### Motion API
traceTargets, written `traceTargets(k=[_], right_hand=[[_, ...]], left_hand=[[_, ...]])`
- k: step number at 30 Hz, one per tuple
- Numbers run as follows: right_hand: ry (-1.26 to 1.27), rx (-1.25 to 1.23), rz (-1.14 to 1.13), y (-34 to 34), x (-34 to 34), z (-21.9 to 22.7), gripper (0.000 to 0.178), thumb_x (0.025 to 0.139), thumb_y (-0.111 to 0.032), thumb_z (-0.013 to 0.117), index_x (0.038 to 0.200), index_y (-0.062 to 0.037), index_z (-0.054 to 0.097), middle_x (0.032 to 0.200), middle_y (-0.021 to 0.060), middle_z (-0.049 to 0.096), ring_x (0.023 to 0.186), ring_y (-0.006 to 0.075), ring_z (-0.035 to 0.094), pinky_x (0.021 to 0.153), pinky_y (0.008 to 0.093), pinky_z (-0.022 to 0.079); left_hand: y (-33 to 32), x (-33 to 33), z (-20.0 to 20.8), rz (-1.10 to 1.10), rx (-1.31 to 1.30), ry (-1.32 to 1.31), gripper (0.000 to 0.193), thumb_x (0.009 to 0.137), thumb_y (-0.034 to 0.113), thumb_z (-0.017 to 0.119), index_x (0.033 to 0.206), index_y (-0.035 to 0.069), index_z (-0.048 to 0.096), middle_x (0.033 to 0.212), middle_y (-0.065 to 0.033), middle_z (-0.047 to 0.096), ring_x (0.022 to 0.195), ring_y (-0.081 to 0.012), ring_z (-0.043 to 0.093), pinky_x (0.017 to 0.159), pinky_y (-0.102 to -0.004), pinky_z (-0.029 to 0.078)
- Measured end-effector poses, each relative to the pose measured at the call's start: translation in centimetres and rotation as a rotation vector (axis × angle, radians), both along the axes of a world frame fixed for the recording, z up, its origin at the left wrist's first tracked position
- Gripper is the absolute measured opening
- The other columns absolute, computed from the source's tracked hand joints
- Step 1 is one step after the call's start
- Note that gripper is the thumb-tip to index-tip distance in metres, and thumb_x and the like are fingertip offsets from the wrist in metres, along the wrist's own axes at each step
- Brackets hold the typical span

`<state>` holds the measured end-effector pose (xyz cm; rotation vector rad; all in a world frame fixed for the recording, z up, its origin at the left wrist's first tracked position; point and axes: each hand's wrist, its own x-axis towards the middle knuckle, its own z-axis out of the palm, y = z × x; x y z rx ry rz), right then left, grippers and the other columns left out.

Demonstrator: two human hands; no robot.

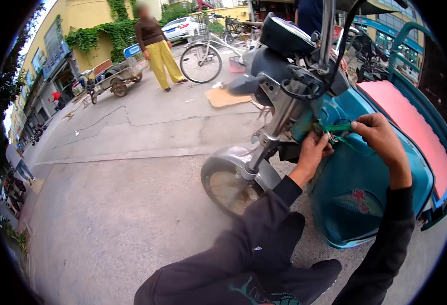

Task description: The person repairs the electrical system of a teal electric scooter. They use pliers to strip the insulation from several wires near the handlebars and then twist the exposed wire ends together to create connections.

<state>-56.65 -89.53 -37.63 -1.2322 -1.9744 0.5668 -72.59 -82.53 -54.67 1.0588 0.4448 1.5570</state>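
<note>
In front of me stands a teal cargo tricycle [381, 178] with its front end opened around the fork. My right hand [378, 134] pinches one end of a green tape-like strip [339, 127] between thumb and fingers and holds it taut toward the left. The strip's other end runs to a small bundle of wires beside the steering column. Right at that bundle my left hand [312, 156] is closed, its fingertips together; what lies between them is too small to make out. A loose green piece hangs below the strip.
The front wheel [233, 183] and chrome fork [266, 147] stand left of my left hand. A pink foam mat [411, 132] lies on the cargo bed. Farther off are a person in yellow trousers [163, 61], a white bicycle [201, 62], flattened cardboard [227, 96] and a small cart [114, 81].
</note>
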Motion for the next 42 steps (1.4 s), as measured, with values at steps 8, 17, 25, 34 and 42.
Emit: traceTargets(k=[8,17,25,34,42], right_hand=[[-0.253,0.326,-0.076,-11.9,-2.5,-9.2,0.025,0.091,-0.008,0.063,0.113,0.0045,0.064,0.072,0.0183,0.064,0.062,0.0357,0.062,0.054,0.0416,0.046],[-0.581,0.473,-0.341,-7.7,-5.5,-25.7,0.047,0.078,-0.006,0.064,0.124,0.0025,0.058,0.068,0.0069,0.061,0.059,0.0229,0.064,0.05,0.034,0.05],[-0.06,0.763,-0.36,-1.0,-5.4,-12.4,0.017,0.09,-0.011,0.06,0.103,-0.0033,0.066,0.099,0.0168,0.068,0.088,0.0353,0.065,0.072,0.0459,0.053],[-0.156,0.171,0.208,10.1,-1.9,-6.9,0.034,0.082,-0.007,0.065,0.116,-0.0042,0.072,0.108,0.0143,0.074,0.094,0.0259,0.072,0.084,0.0348,0.055],[-0.363,0.398,-0.012,10.8,-2.1,-8.1,0.022,0.085,-0.018,0.062,0.102,-0.0062,0.069,0.091,0.0194,0.07,0.085,0.0385,0.067,0.075,0.0462,0.053]], left_hand=[[0.5,-1.5,-0.2,-0.019,-0.101,-0.047,0.02,0.091,0.022,0.074,0.105,0.009,0.066,0.099,-0.0017,0.07,0.085,-0.0112,0.065,0.079,-0.0263,0.053],[-1.1,-1.7,0.2,-0.266,0.004,-0.132,0.032,0.104,0.027,0.05,0.125,0.006,0.061,0.122,-0.0082,0.067,0.104,-0.0193,0.066,0.088,-0.0321,0.052],[-0.2,-2.6,-0.4,-0.266,-0.021,-0.031,0.031,0.105,0.028,0.047,0.125,0.007,0.058,0.126,-0.0099,0.065,0.105,-0.02,0.065,0.084,-0.034,0.054],[4.0,-0.2,-1.8,-0.488,-0.327,-0.29,0.014,0.1,0.031,0.056,0.101,0.018,0.061,0.081,0.0077,0.055,0.068,-0.0086,0.049,0.057,-0.0254,0.036],[3.6,-0.1,-2.8,-0.526,-0.24,-0.303,0.032,0.096,0.03,0.061,0.122,0.01,0.058,0.109,-0.0015,0.062,0.1,-0.0175,0.058,0.088,-0.0342,0.046]])
